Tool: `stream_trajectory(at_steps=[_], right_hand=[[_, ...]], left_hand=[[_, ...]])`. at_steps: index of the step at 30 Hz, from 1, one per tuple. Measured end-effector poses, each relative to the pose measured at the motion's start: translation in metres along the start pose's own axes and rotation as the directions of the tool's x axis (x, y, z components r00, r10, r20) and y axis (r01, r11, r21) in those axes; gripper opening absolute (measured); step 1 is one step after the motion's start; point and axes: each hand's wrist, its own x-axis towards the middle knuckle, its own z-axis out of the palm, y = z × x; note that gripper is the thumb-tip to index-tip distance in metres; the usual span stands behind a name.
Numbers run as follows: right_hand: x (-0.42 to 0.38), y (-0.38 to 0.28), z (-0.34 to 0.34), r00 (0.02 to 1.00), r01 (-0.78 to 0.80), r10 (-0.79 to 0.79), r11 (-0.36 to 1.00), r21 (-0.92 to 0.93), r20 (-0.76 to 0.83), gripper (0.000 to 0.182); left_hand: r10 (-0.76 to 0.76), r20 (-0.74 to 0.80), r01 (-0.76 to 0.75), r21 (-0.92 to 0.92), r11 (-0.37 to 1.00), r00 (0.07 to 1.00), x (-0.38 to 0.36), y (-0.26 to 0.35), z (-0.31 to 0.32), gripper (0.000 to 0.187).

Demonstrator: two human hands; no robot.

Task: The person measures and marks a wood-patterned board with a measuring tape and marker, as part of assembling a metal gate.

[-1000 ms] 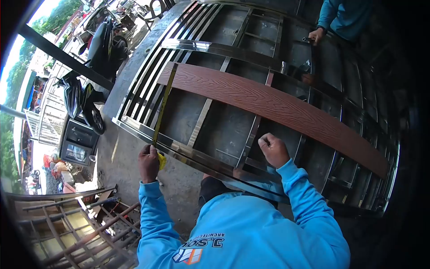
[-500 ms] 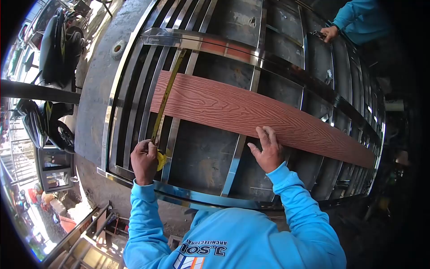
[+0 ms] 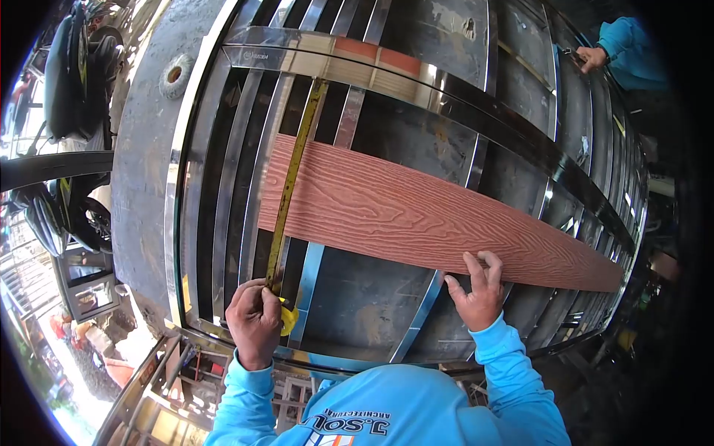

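A reddish wood-grain plank (image 3: 387,204) lies across a shiny metal frame (image 3: 520,145). My left hand (image 3: 255,321) is closed on a yellow tape measure (image 3: 290,186), whose blade stretches over the plank's left end up to a broad metal bar (image 3: 335,63). Part of the yellow case shows beside my fingers. At the plank's lower edge, my right hand (image 3: 477,293) has its fingers apart, with the fingertips against the edge.
Another person's hand (image 3: 593,58) in a blue sleeve is at the upper right of the frame. A round, worn ring (image 3: 175,74) sits on the grey surface at the left. Motorcycles (image 3: 71,82) stand beyond it.
The view has shifted, so the frame and plank look closer and lower. My left hand still holds the tape across the plank. My right hand remains at the plank's lower edge.
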Motion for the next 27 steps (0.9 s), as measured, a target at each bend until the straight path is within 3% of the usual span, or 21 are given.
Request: stream_trajectory(at_steps=[12,24,27], right_hand=[[0.003,-0.006,0.004,0.999,-0.038,0.038,0.999,0.0,0.013,0.064],[0.012,-0.014,0.002,0.992,-0.083,0.083,0.997,0.003,0.096,0.075],[0.01,-0.013,0.007,0.999,-0.015,0.019,0.996,-0.091,0.042,0.081]], left_hand=[[0.016,-0.036,-0.013,0.07,0.997,0.999,0.004,0.007,0.006,0.009],[-0.03,-0.007,0.03,0.095,0.995,1.0,0.006,0.017,0.008,0.009],[-0.022,-0.004,0.022,0.114,0.993,1.0,0.006,0.012,0.007,0.009]])
